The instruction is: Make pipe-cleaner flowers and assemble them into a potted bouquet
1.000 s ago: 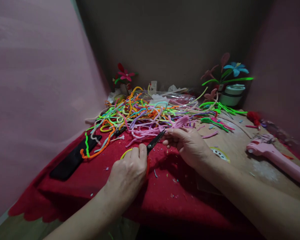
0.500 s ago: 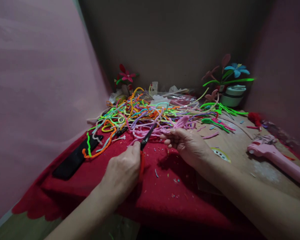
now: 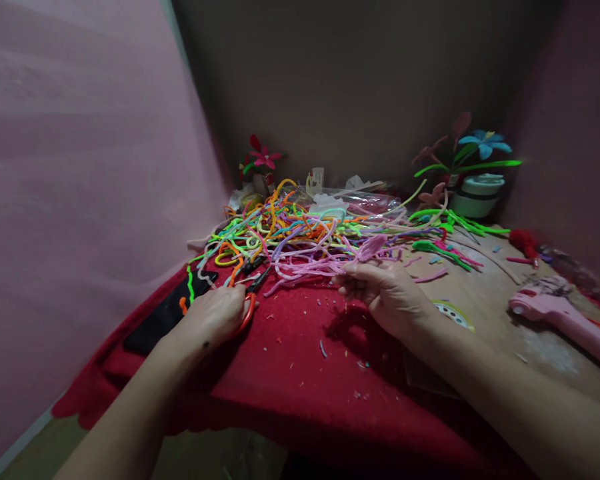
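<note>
My left hand [image 3: 217, 312] is closed on the red-handled scissors [image 3: 251, 308], whose dark blades point up and right over the red cloth [image 3: 290, 360]. Closed in a pinch, my right hand [image 3: 387, 290] grips a pink pipe-cleaner piece [image 3: 371, 248] with looped petals standing above the fingertips. Beyond both hands lies a tangled heap of coloured pipe cleaners [image 3: 285, 230]. Small clipped bits are scattered on the cloth between the hands.
A black phone [image 3: 150, 320] lies left, partly behind my left hand. On the right are a pink glue gun [image 3: 560, 310], a yellow-rimmed disc [image 3: 453, 313] and green stems [image 3: 443, 253]. Flowers and a pale green pot [image 3: 477, 195] stand at the back.
My left hand has moved left with the scissors, away from my right hand. My right hand still holds the pink piece. The whole view has shifted slightly.
</note>
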Tool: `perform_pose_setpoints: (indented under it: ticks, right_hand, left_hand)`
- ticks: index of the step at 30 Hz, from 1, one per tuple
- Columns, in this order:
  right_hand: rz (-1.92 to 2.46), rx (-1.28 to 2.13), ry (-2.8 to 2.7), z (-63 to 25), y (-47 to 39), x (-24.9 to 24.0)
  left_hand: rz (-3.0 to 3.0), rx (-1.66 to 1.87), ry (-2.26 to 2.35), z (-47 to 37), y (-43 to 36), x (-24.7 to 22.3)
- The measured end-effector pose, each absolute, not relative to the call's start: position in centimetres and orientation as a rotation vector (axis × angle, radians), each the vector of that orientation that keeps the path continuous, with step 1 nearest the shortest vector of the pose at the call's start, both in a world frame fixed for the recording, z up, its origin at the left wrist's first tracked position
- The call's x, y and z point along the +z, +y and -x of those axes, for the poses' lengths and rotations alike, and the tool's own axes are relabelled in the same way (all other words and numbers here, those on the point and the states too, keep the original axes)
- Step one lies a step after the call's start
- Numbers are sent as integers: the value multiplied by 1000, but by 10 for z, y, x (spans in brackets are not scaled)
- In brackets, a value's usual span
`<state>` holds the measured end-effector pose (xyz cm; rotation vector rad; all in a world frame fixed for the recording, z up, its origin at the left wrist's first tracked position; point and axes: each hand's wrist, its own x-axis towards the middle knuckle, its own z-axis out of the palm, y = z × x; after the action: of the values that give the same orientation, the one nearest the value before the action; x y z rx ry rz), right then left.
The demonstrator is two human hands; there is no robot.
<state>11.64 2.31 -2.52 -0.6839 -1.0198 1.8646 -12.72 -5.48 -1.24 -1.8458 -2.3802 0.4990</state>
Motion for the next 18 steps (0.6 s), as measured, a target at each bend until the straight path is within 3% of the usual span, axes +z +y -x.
perform_pose_setpoints:
  ticks: [7,13,18]
  right_hand:
    - [661,1875,-1041,-117,24,-26]
    - [626,1844,-1106,-116,21,-25]
    - [548,1798,-1161,-115,25,-29]
  left_hand:
    - [1940,310,-2286,117,-39,1]
    - [2345,-795,-1802,64,-40,8]
    - [2513,-788,-1606,26,-34,3]
